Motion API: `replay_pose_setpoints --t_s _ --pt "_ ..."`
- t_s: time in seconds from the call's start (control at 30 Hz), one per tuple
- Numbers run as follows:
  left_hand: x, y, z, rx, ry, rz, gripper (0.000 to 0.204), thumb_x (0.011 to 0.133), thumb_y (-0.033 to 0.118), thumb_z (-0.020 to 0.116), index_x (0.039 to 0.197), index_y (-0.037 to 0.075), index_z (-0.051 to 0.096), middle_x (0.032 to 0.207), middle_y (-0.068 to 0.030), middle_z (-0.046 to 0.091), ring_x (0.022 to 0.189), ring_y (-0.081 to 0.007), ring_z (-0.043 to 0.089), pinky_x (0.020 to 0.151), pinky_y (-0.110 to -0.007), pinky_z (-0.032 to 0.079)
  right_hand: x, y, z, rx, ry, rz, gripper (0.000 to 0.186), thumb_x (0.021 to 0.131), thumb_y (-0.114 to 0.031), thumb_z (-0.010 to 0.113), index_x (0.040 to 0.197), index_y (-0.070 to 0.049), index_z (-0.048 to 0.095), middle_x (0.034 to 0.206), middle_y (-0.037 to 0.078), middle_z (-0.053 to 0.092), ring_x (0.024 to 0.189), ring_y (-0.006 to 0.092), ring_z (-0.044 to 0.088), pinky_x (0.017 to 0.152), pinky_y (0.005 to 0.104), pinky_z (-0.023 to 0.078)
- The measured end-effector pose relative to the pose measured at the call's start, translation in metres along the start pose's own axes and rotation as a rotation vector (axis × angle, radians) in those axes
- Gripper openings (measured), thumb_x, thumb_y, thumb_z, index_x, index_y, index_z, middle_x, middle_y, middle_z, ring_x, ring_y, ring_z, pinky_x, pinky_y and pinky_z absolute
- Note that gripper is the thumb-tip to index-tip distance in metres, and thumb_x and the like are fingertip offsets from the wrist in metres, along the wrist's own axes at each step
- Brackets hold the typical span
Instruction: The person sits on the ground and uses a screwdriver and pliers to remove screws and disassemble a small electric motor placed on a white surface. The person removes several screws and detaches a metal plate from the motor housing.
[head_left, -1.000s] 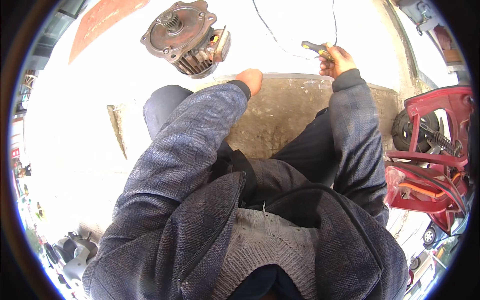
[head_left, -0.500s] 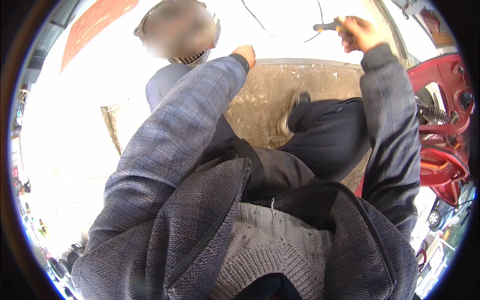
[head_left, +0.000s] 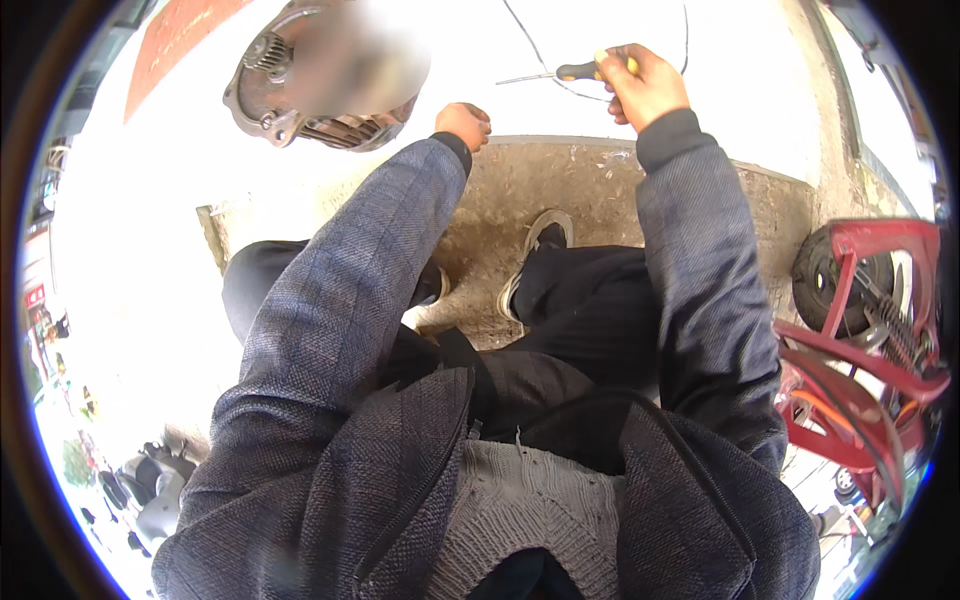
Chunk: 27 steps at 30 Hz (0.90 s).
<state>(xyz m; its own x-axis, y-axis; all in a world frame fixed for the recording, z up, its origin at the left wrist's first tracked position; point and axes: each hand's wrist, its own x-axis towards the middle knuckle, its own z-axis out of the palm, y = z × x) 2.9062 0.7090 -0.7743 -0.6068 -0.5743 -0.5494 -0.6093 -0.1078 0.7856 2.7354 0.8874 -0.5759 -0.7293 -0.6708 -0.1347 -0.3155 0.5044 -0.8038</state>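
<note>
In my right hand [head_left: 648, 88] is a screwdriver [head_left: 580, 71] with a black and yellow handle. Its thin shaft points left over the bright, washed-out floor, across a dark cable [head_left: 530, 42]. My left hand [head_left: 463, 125] hangs with its fingers curled; whatever lies inside them, if anything, is hidden. Just left of that hand sits a rusty, round motor-like metal part [head_left: 345, 130]. It has a small toothed gear [head_left: 268, 55], bolt lugs and a finned side, and a blur covers much of its top. Neither hand touches this part.
To the right stands a red metal frame [head_left: 850, 240] with a coil spring and a black-tyred wheel [head_left: 830, 285]. A brown, worn step [head_left: 590, 180] lies around my feet, its raised edge running below my hands. Blurred dark objects [head_left: 155, 485] show at the lower left.
My right hand has moved left and slightly down, and the screwdriver's shaft now shows. My left hand has shifted slightly left and down. The view has shifted, revealing the metal part's gear and the wheel.
</note>
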Motion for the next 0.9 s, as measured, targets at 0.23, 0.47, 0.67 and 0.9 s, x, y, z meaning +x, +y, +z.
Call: replay_pose_setpoints --t_s 0.23,0.47,0.67,0.9 --pt "0.048 0.000 0.035 -0.058 0.061 -0.058 0.018 0.092 0.010 0.067 0.101 -0.004 0.073 0.090 -0.0124 0.075 0.073 -0.0188 0.072 0.063 -0.034 0.057 0.045 0.057 0.008 -0.133 -0.052 0.020 0.040 0.097 -0.034 0.064 0.115 0.002 0.066 0.076 0.007 0.066 0.058 0.0114 0.061 0.053 0.0267 0.054" --pt "0.093 -0.005 0.047 -0.170 0.096 -0.173 0.021 0.096 0.014 0.064 0.106 -0.003 0.073 0.088 -0.0105 0.075 0.071 -0.0176 0.072 0.060 -0.031 0.057 0.062 0.092 0.004 -0.121 -0.044 0.163 0.038 0.095 -0.033 0.065 0.110 0.000 0.069 0.077 0.010 0.071 0.057 0.0158 0.066 0.054 0.0309 0.055" --pt "0.071 -0.011 0.038 -0.207 0.114 -0.123 0.025 0.099 0.014 0.059 0.111 -0.005 0.070 0.095 -0.0128 0.075 0.076 -0.0202 0.072 0.059 -0.034 0.056 0.082 0.097 0.012 0.004 0.008 0.246 0.037 0.095 -0.030 0.064 0.117 0.000 0.068 0.086 0.011 0.072 0.060 0.0165 0.067 0.054 0.0298 0.057" --pt "-0.009 -0.046 0.018 -0.441 0.160 -0.310 0.042 0.104 0.018 0.050 0.135 -0.009 0.049 0.120 -0.0247 0.067 0.088 -0.0301 0.073 0.063 -0.038 0.058 0.073 0.077 0.058 0.280 -0.258 0.391 0.044 0.098 -0.026 0.046 0.130 0.000 0.061 0.101 0.013 0.062 0.066 0.0162 0.061 0.058 0.0335 0.059"
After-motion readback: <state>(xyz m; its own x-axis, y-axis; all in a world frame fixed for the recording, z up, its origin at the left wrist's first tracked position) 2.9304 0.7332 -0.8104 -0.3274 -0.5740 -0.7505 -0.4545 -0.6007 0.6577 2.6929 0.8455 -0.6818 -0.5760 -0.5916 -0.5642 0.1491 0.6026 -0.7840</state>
